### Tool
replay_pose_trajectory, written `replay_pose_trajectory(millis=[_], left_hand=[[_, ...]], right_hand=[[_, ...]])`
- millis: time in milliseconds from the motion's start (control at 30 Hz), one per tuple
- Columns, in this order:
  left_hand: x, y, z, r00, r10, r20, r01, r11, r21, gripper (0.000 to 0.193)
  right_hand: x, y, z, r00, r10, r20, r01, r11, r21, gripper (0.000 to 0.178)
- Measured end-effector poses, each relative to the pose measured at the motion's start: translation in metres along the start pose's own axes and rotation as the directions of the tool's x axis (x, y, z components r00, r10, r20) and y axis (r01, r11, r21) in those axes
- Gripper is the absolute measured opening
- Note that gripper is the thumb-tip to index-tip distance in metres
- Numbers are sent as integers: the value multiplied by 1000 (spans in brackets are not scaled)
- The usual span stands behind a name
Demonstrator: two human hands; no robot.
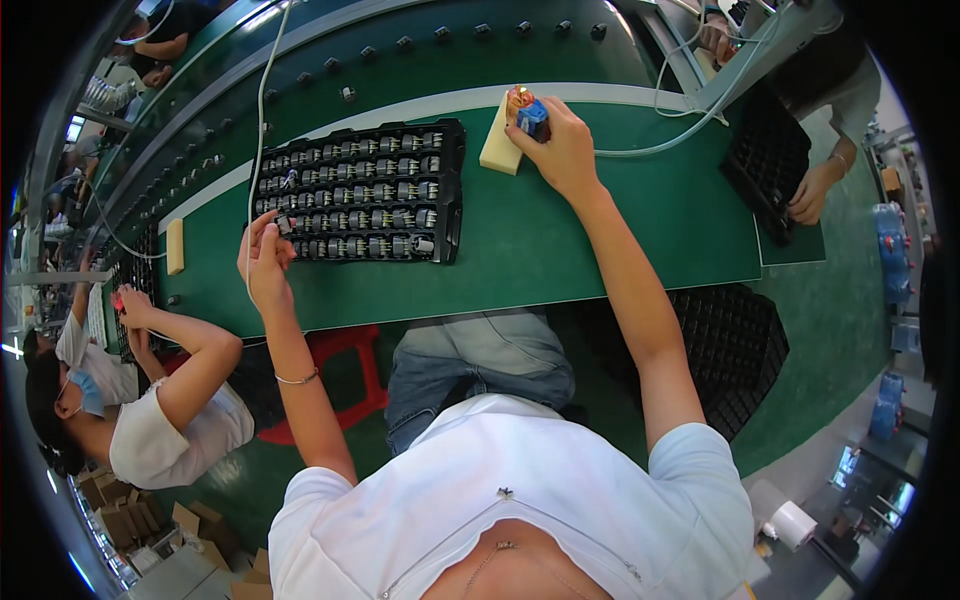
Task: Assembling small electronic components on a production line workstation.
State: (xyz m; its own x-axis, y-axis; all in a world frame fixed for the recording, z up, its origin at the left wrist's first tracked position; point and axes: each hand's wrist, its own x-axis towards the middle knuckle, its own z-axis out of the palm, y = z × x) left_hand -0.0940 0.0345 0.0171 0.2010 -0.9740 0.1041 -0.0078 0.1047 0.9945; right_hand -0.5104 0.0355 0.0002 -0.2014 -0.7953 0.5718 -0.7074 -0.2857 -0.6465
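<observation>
My right hand [565,150] is closed around a small blue handheld tool [532,118] with an orange and brass-coloured end. It is held over a pale yellow block [500,152] on the green bench. At the left front corner of a black compartment tray [450,190], my left hand [264,265] pinches a small grey metal part [285,226] between thumb and fingers. Rows of similar small cylindrical metal parts [375,193] fill the tray. Whether the pinched part still touches the tray, I cannot tell.
A pale hose [640,152] runs right from near my right hand; a white cable [262,110] hangs by my left. Beyond the bench edge, small parts line a green belt [440,50]. Co-workers sit at both sides, a hand [808,195] on a black tray [770,160] at right.
</observation>
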Motion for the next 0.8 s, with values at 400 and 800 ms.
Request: replay_pose_trajectory(millis=[400, 800], left_hand=[[5, -18, -7, 997, -69, 34, 73, 988, -134, 13], [-16, 2, 41, 940, -108, 324, 187, 956, -225, 18]], right_hand=[[28, -2, 9, 996, 43, 78, -43, 999, 0, 36], [128, 76, 70, 995, 94, 34, -77, 940, -331, 44]])
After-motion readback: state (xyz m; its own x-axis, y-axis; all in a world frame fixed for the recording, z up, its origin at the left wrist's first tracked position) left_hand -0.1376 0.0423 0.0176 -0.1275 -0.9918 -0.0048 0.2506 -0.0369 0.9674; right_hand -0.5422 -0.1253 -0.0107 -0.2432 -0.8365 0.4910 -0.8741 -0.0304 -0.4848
